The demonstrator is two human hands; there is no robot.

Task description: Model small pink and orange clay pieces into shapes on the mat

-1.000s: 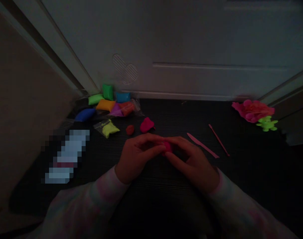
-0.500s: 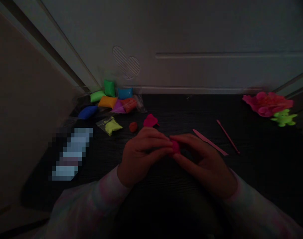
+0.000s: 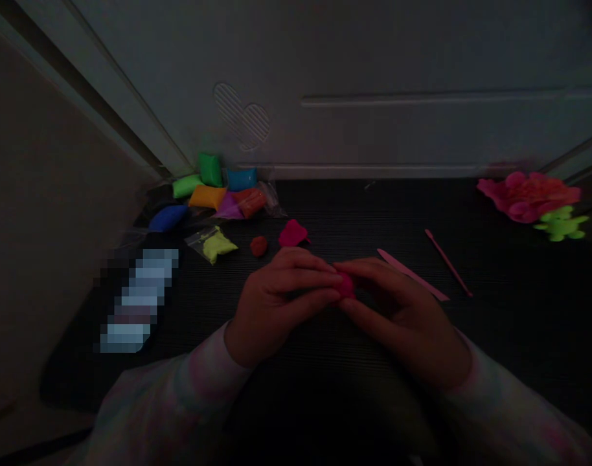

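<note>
A small lump of pink modelling clay (image 3: 345, 286) is held between the fingertips of both hands above the dark table. My left hand (image 3: 281, 294) pinches it from the left, and my right hand (image 3: 398, 304) grips its other side with thumb and fingers. Parts of the lump are hidden behind the fingers. Just beyond my left hand lies a flatter piece of pink clay (image 3: 293, 233). A small reddish-orange clay ball (image 3: 258, 246) sits to its left. Beyond my right hand is a pink plastic modelling knife (image 3: 412, 275).
A thin pink modelling stick (image 3: 448, 262) lies right of the knife. Several wrapped clay packs (image 3: 207, 196) and an opened yellow clay bag (image 3: 216, 244) are at left, near a pixelated object (image 3: 140, 301). Pink-orange clay petals (image 3: 529, 194) and a yellow-green bear-shaped piece (image 3: 562, 224) lie far right.
Both hands keep hold of the pink clay, and a little more of it shows between the fingertips. The whole view has shifted slightly.
</note>
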